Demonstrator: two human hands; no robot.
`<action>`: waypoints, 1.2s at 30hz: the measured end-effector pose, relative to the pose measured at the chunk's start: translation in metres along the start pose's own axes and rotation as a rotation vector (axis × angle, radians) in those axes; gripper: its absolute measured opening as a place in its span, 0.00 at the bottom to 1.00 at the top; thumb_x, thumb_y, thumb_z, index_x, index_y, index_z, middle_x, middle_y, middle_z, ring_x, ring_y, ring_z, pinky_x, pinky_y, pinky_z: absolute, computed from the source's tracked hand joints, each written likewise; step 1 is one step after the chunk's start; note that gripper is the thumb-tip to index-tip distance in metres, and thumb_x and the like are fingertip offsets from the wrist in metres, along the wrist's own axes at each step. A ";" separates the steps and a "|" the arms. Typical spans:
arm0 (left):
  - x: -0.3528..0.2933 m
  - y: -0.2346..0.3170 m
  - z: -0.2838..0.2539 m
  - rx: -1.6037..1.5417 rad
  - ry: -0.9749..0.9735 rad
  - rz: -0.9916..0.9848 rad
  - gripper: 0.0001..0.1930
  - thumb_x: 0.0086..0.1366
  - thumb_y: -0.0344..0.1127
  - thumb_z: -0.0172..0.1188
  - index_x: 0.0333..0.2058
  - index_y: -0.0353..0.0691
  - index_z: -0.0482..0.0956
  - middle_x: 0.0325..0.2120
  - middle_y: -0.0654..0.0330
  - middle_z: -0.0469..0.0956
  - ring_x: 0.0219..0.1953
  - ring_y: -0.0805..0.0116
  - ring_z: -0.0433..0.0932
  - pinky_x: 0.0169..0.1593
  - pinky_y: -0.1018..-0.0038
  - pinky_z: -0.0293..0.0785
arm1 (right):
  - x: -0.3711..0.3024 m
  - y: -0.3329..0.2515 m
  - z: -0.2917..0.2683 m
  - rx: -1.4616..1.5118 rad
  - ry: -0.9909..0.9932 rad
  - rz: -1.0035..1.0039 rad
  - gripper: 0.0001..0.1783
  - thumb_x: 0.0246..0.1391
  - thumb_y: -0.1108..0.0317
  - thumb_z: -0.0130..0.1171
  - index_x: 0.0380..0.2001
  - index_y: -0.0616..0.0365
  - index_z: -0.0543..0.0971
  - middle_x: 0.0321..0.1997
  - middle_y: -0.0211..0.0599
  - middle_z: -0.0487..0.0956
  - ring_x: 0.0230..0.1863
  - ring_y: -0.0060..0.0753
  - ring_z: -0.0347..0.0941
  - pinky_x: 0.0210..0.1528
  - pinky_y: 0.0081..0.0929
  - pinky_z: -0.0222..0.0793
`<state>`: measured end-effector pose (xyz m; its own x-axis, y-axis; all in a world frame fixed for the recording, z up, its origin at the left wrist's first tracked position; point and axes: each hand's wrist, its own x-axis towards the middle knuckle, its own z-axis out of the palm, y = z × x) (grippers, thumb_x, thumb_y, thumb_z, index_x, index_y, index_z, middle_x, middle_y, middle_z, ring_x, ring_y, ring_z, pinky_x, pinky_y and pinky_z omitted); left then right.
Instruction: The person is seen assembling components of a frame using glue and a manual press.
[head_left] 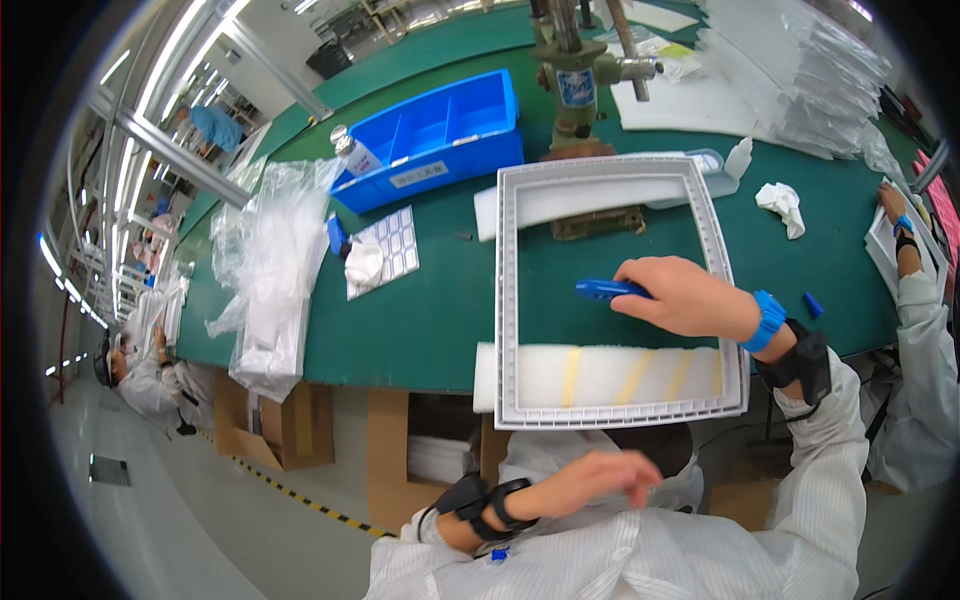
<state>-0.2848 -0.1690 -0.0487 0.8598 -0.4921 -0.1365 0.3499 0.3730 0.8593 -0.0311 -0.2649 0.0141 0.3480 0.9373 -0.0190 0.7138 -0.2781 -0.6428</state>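
A light grey rectangular frame [508,290] with a ribbed rim lies in front of me, its near side by the table's edge. White foam strips lie under it, a near one [600,372] with yellow tape bands and a far one [540,203]. Over the frame's opening, my right hand [690,297] is closed around a blue tool [612,289] that looks like a utility knife. Its tip points left, and I cannot make out a blade. My left hand [598,482], slightly blurred, hovers above my lap near the frame's close edge, fingers loosely apart and holding nothing.
Behind the frame stands a green press [575,100]. A blue divided bin [430,135], bagged white parts [275,270], a label sheet [398,245] and crumpled white cloth [782,208] lie around. Stacked bagged sheets [790,80] fill the back right. A co-worker's hand [892,203] is at far right.
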 end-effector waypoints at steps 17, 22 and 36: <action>0.037 0.144 -0.288 0.599 1.072 0.498 0.14 0.69 0.37 0.54 0.49 0.37 0.72 0.26 0.62 0.75 0.26 0.77 0.72 0.25 0.79 0.67 | 0.039 0.086 -0.057 0.109 1.027 -0.063 0.10 0.55 0.72 0.58 0.40 0.62 0.79 0.40 0.41 0.81 0.41 0.41 0.78 0.43 0.31 0.73; 0.038 0.124 -0.279 0.660 1.057 0.572 0.18 0.66 0.35 0.59 0.53 0.36 0.72 0.24 0.62 0.75 0.24 0.77 0.72 0.27 0.76 0.71 | 0.032 0.122 -0.038 0.081 0.966 0.085 0.15 0.54 0.68 0.62 0.45 0.61 0.78 0.43 0.41 0.81 0.46 0.35 0.79 0.44 0.29 0.74; 0.061 0.129 -0.284 0.882 1.031 0.565 0.24 0.68 0.37 0.55 0.61 0.36 0.68 0.32 0.55 0.79 0.32 0.75 0.76 0.39 0.76 0.73 | 0.051 0.137 -0.034 0.495 0.861 0.017 0.16 0.52 0.76 0.61 0.46 0.62 0.78 0.37 0.36 0.83 0.38 0.23 0.79 0.37 0.20 0.72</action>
<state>-0.0814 0.0723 -0.0862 0.8137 0.4609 0.3543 -0.1256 -0.4557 0.8812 0.1050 -0.2619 -0.0486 0.8183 0.4075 0.4054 0.4386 0.0132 -0.8986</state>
